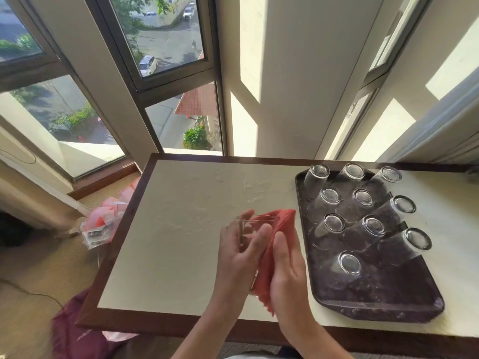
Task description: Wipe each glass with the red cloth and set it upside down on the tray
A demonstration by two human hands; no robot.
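Between the two hands, over the table (168, 229):

- Item 1: glass (255, 225), clear, held off the surface. The left hand (241, 251) grips it, fingers and thumb curled partway round its wall. Its rim points away from the person.
- Item 2: red cloth (283, 220), bunched. It is pressed against the right side of the glass, rising above the grip and trailing below both palms. The right hand (287, 265) holds it, thumb laid along the fabric and fingers folded into it. Whether cloth reaches inside the glass cannot be told.
- Item 3: tray (375, 301), dark, lying flat just right of the right hand and not touching it.
- Item 4: ten upturned glasses (350, 263), bases up, on the tray in rough rows. The nearest one stands just right of the gripped cloth, and the near end of the tray is bare.
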